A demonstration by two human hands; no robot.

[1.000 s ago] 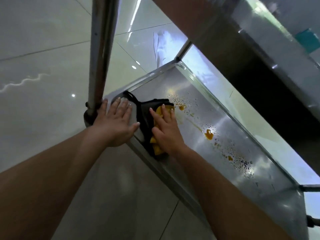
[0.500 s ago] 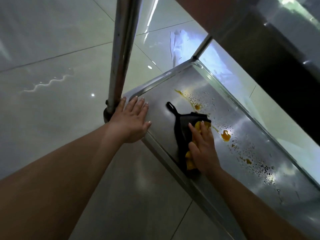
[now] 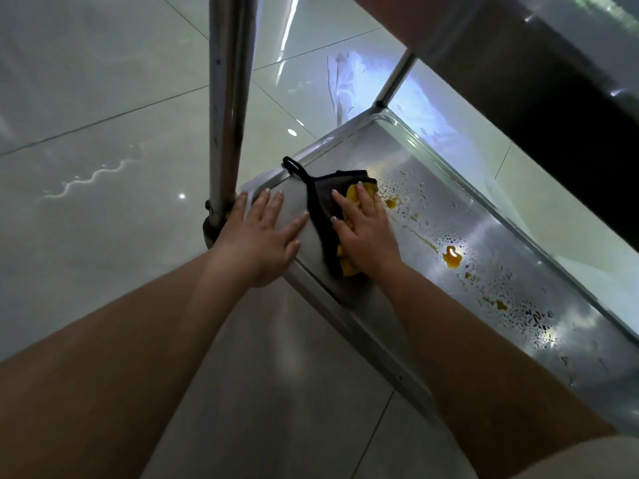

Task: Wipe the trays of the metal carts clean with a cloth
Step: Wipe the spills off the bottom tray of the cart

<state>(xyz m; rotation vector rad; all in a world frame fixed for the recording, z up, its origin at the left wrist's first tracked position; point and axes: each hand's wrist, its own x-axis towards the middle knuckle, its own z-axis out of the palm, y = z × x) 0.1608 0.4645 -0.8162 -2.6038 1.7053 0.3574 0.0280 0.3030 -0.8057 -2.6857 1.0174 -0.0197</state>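
Observation:
The cart's low metal tray (image 3: 511, 271) runs from centre to lower right, speckled with water drops and orange spots. A yellow cloth with a black edge and hanging loop (image 3: 325, 202) lies flat near the tray's left end. My right hand (image 3: 364, 226) presses on it with straight, spread fingers. Flat on the tray's left corner, fingers straight, rests my left hand (image 3: 259, 236), beside the cart's upright post (image 3: 228, 108). An orange blob (image 3: 452, 258) sits to the right of the cloth.
An upper shelf of the cart (image 3: 553, 81) overhangs at top right, dark beneath. A second thin post (image 3: 392, 84) rises at the tray's far corner. Glossy pale floor tiles (image 3: 103, 167) surround the cart. A castor mount (image 3: 211, 226) sits under the near post.
My right hand has slid the cloth left and up the tray, back beside my left hand. The left hand stays on the corner. The view has shifted a little.

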